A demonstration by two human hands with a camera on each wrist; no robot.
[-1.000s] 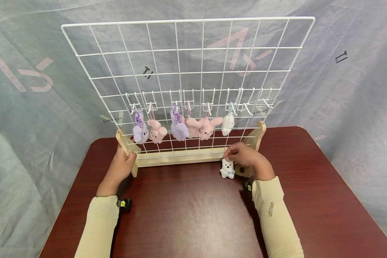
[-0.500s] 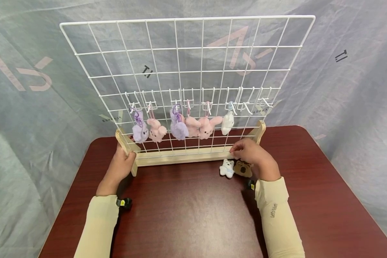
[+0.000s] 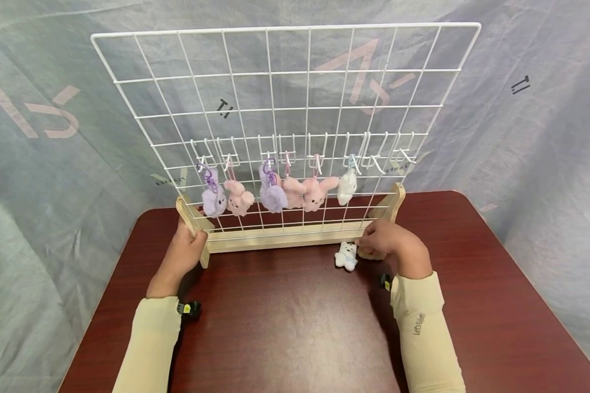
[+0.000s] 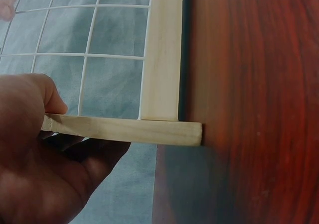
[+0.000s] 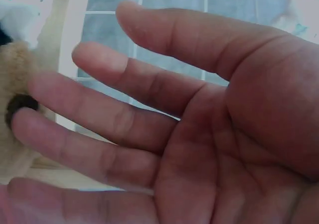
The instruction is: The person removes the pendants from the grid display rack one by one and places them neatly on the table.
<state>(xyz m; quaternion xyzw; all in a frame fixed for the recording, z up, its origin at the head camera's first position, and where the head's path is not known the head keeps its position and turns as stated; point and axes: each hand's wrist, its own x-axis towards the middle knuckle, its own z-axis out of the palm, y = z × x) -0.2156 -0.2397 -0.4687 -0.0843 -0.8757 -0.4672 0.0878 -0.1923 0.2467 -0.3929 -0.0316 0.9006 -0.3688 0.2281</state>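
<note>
My left hand [image 3: 184,248] grips the wooden end foot [image 4: 124,129] of the stand, thumb on one side and fingers on the other. On the right, my right hand [image 3: 395,240] reaches over a brown plush bear [image 3: 370,254], which it partly hides. In the right wrist view its fingers are spread and fairly straight, fingertips over the brown fur [image 5: 15,144]; nothing is pinched. Whether they touch the fur, I cannot tell. Just left of it a white plush bear keychain [image 3: 346,257] with a light blue bow lies on the table.
A white wire grid [image 3: 290,71] rises from the wooden base [image 3: 275,238]. Purple plush charms [image 3: 273,196], pink bunnies [image 3: 316,195] and a white plush [image 3: 347,188] hang from its hooks. Two hooks [image 3: 376,164] at the right hold nothing. The dark red table [image 3: 285,322] extends in front.
My right hand has let go of the white bear, which now leans back on the table, and has shifted right over the brown bear. My left hand stays put.
</note>
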